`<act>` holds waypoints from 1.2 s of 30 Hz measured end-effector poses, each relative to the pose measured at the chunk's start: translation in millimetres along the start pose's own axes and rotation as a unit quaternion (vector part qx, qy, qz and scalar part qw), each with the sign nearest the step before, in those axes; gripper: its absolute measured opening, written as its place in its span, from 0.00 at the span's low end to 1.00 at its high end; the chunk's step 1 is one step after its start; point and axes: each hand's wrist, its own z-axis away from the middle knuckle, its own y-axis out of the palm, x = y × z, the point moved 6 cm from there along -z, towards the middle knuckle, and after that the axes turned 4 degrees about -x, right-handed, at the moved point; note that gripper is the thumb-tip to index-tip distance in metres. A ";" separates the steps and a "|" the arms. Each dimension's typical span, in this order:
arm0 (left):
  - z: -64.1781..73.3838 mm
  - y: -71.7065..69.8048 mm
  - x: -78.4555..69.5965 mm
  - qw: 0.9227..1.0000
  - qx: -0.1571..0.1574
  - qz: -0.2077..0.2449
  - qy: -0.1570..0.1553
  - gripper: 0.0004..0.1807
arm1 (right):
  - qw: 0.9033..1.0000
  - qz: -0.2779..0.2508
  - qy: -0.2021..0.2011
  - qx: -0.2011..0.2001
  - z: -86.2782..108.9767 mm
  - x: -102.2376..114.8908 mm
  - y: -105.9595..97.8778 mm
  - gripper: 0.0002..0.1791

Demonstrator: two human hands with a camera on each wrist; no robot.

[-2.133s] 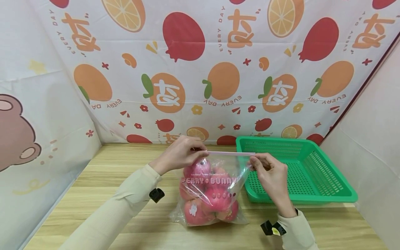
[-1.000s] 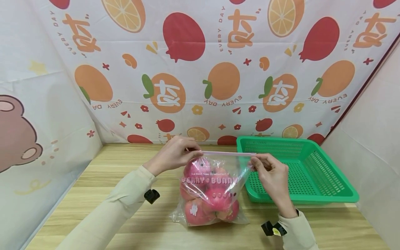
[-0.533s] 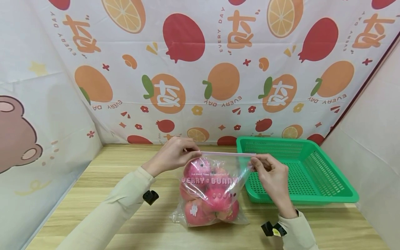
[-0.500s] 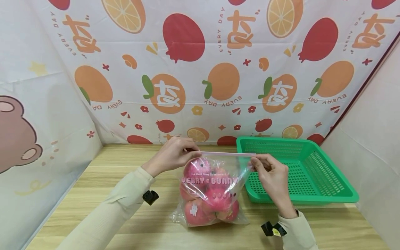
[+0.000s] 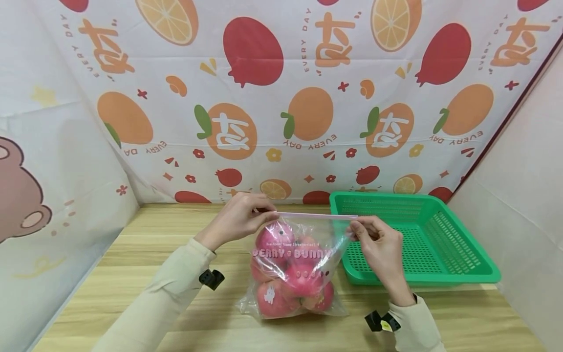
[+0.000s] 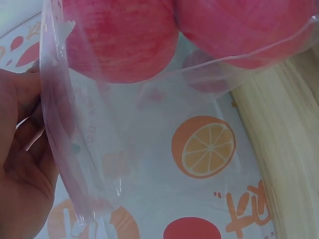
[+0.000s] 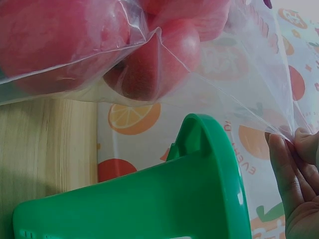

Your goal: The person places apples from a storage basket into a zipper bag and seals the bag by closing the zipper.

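Observation:
A clear zip bag [image 5: 327,232] with pink lettering and a pink zip strip stands upright on the table, full of red apples [image 5: 274,299]. At the left end of its top edge, my left hand [image 5: 241,216] pinches the strip between thumb and fingers. My right hand [image 5: 381,250] pinches the top right corner, so the edge is stretched straight between both. In the left wrist view, the left hand [image 6: 25,164] is at the bag's edge, its fingertips partly hidden. The right wrist view shows thumb and finger of the right hand [image 7: 301,184] gripping the corner.
A green plastic basket [image 5: 440,279] with perforated walls stands to the right, just behind the right hand, with no fruit visible in it. The wooden table [image 5: 127,274] ends at a fruit-print cloth [image 5: 281,63] behind and pale cloth walls at both sides.
My left hand has slid leftward along the zip strip to the bag's left end, baring more of it. The right hand keeps its hold on the corner. The head view has shifted slightly.

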 end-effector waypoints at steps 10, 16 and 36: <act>4.0 -0.9 3.1 1.000 -0.005 -0.003 -0.011 0.02 | 1.000 -0.005 0.000 0.004 0.9 -2.5 1.5 0.04; 4.0 0.3 3.7 1.000 -0.005 0.001 -0.003 0.02 | 1.000 -0.002 0.001 0.003 1.0 -3.3 0.0 0.04; 7.9 -5.8 11.6 1.000 -0.006 0.014 -0.009 0.03 | 1.000 -0.001 0.005 0.000 -1.0 -2.6 0.7 0.03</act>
